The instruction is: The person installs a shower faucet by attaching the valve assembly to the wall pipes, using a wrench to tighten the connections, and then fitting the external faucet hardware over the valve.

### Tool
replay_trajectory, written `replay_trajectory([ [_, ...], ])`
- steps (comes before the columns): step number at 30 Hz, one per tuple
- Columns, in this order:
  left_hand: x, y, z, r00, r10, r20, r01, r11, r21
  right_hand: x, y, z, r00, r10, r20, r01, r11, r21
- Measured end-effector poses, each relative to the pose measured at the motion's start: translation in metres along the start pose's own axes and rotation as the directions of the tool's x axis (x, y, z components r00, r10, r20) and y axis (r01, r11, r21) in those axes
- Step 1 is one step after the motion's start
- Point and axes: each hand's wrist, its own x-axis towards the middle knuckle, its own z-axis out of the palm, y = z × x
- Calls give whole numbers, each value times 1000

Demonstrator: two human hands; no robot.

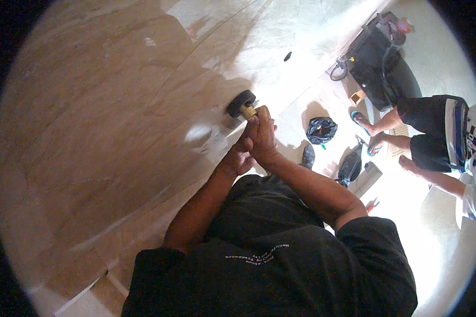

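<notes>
– Nearest first: what of the hands?

– Close together, just beyond the dark shirt (280,248). Right hand (263,136) closed, by the look of it, around the outer end of the yellow fitting (247,112). Left hand (240,158) tucked below, fingers curled; hard to tell around what.

– And the fitting?

– Sticking out past the right hand, up against or just in front of the black round piece (243,98) by the wall (127,79). Impossible to say which from above.

– Twist or push?

– Not clear. Either way, best to line up square with the black piece, brace with the lower hand, add force slowly, and ease off at any binding. Avoid tilting, for fear of a crooked fit.

– Anything farther out?

– Black bag (321,130) near the dark shoe (308,155); mind the footing there. Farther right, another person (441,121), well apart from the work.
</notes>
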Motion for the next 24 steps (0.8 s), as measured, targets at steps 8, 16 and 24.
replay_trajectory([
  [8, -9, 6, 9, 962, -119, -245, 74, 980, -187, -12, -12, 6, 999, 32, 12, -34, 988, 153],
  [16, -27, 24, 22, 886, -142, -441, 138, 990, -41, -27, -20, 26, 982, 169, 80, -187, 892, 411],
  [24, -41, 40, 43, 761, -113, -638, 240, 964, 116, -41, -37, 29, 901, 322, 290, -433, 615, 659],
])
